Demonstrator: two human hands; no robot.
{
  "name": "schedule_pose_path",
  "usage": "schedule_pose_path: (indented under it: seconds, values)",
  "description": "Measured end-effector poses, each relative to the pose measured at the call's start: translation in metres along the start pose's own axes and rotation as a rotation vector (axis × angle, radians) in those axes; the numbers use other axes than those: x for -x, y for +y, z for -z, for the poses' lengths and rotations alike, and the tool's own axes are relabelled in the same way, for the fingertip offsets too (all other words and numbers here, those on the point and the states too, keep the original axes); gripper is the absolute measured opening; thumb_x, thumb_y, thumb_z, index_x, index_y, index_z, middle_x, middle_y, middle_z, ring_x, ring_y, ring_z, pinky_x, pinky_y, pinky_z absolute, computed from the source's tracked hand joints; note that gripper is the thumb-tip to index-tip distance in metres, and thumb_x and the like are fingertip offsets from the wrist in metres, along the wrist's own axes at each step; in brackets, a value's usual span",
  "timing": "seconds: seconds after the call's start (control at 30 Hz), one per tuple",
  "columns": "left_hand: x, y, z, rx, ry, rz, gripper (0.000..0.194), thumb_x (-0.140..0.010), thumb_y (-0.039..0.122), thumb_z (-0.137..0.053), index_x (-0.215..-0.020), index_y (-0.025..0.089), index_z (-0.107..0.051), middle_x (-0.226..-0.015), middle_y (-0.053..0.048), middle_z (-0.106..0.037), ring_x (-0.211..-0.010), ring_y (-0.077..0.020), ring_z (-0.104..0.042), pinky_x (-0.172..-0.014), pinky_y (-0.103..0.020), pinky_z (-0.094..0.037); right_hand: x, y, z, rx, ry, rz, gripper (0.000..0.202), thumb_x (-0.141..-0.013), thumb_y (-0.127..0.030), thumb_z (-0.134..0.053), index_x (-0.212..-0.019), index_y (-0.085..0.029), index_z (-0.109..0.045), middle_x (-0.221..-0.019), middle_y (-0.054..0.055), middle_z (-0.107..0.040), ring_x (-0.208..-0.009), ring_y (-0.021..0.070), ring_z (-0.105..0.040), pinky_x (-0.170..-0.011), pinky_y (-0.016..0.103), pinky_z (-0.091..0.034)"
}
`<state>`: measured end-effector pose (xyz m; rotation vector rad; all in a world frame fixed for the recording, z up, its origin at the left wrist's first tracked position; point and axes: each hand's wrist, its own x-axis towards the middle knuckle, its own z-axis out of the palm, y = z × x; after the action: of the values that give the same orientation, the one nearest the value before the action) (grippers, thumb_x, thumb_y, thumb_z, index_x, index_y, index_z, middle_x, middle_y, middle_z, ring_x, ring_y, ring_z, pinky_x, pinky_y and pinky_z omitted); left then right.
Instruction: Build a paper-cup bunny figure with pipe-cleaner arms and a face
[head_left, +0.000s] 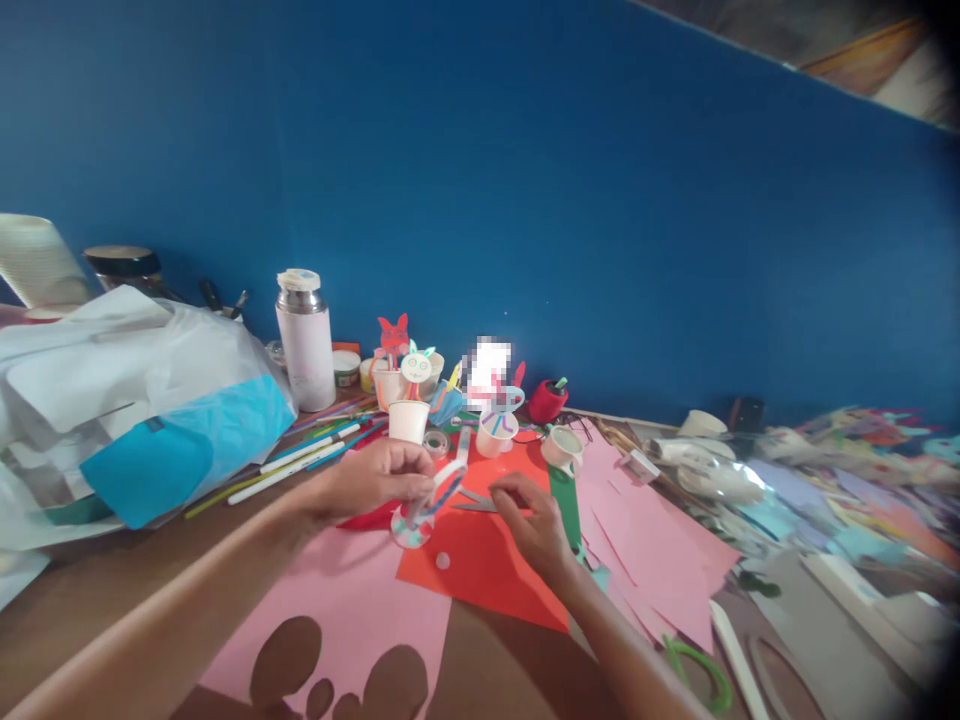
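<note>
My left hand (386, 472) is closed in a pinch on a strip that looks white and blue (450, 480) and curves to the right. Just under it shows a small round piece (411, 526), clear or shiny with coloured patches. My right hand (531, 520) is closed, its fingers curled over the red-orange paper (487, 575). Scissors (474, 501) with parted blades point left from beside its fingertips; their handles are hidden, and I cannot see whether the hand grips them. A small whitish dot (443, 561) lies on the red-orange paper.
Pink paper (360, 570) with cut-out holes lies in front; more pink sheets (652, 520) lie right. Behind stand paper cups (409, 422) with paper figures, a mug (562, 450) and a flask (306, 345). Markers (292, 470) and a plastic bag (150, 400) are left; scraps (840, 480) pile right.
</note>
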<state>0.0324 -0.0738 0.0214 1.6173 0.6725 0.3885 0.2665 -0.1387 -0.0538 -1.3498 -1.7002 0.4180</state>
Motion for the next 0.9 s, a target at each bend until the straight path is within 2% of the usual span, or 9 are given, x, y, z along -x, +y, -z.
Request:
schedule_pose_path:
  seconds: [0.1,0.17,0.27,0.37,0.47,0.6,0.9]
  values:
    - [-0.021,-0.032,-0.02,0.399,-0.074,0.099,0.02,-0.072,0.032,-0.058,-0.068,0.014,-0.049,-0.06,0.0,-0.053,-0.051,-0.0097,-0.049,-0.052,-0.022,-0.036,-0.005,-0.005,-0.005,-0.209,0.047,-0.165,0.025,-0.083,-0.034,-0.047,-0.101,-0.018,-0.055,-0.095,0.006,-0.059,-0.076,0.0142,-0.054,-0.065,0.024,-0.042]
    - [-0.03,-0.05,-0.028,0.554,-0.077,0.142,0.02,-0.07,0.028,-0.061,-0.066,0.013,-0.049,-0.059,0.001,-0.052,-0.048,-0.0075,-0.046,-0.05,-0.022,-0.037,-0.005,-0.006,-0.008,-0.349,-0.02,-0.209,0.029,-0.084,-0.036,-0.045,-0.104,-0.018,-0.054,-0.098,0.007,-0.059,-0.084,0.0155,-0.055,-0.071,0.025,-0.043]
    - [-0.034,-0.065,-0.035,0.648,-0.065,0.194,0.019,-0.07,0.028,-0.062,-0.068,0.012,-0.053,-0.058,0.0,-0.053,-0.047,-0.008,-0.048,-0.05,-0.022,-0.039,-0.001,-0.005,-0.013,-0.509,-0.18,-0.269,0.027,-0.081,-0.037,-0.049,-0.1,-0.018,-0.057,-0.092,0.005,-0.061,-0.082,0.0147,-0.056,-0.071,0.026,-0.043]
    - [-0.035,-0.07,-0.04,0.666,-0.021,0.191,0.019,-0.071,0.029,-0.06,-0.07,0.01,-0.058,-0.056,-0.001,-0.055,-0.046,-0.0089,-0.049,-0.048,-0.022,-0.04,0.003,-0.003,-0.019,-0.571,-0.243,-0.365,0.023,-0.076,-0.035,-0.057,-0.088,-0.016,-0.06,-0.071,0.001,-0.062,-0.063,0.0111,-0.056,-0.058,0.022,-0.042]
    - [-0.036,-0.07,-0.042,0.696,0.047,0.186,0.025,-0.075,0.033,-0.055,-0.073,0.009,-0.061,-0.056,-0.003,-0.057,-0.047,-0.0091,-0.051,-0.048,-0.021,-0.039,0.005,0.001,-0.022,-0.644,-0.163,-0.457,0.021,-0.074,-0.035,-0.058,-0.083,-0.015,-0.057,-0.056,-0.002,-0.057,-0.049,0.0085,-0.053,-0.045,0.018,-0.037]
    - [-0.04,-0.075,-0.041,0.779,0.077,0.193,0.027,-0.075,0.036,-0.055,-0.076,0.009,-0.062,-0.06,-0.003,-0.059,-0.051,-0.0084,-0.052,-0.05,-0.019,-0.038,0.004,0.008,-0.022,-0.753,-0.018,-0.533,0.025,-0.072,-0.037,-0.061,-0.083,-0.015,-0.054,-0.059,-0.003,-0.056,-0.048,0.0085,-0.055,-0.04,0.016,-0.035]
    - [-0.047,-0.092,-0.035,0.895,0.128,0.123,0.021,-0.072,0.024,-0.061,-0.089,0.011,-0.061,-0.07,-0.003,-0.059,-0.056,-0.0073,-0.053,-0.051,-0.018,-0.038,0.005,0.015,-0.021,-0.955,0.018,-0.613,0.023,-0.071,-0.035,-0.063,-0.08,-0.017,-0.052,-0.061,-0.004,-0.058,-0.05,0.0091,-0.057,-0.04,0.016,-0.039]
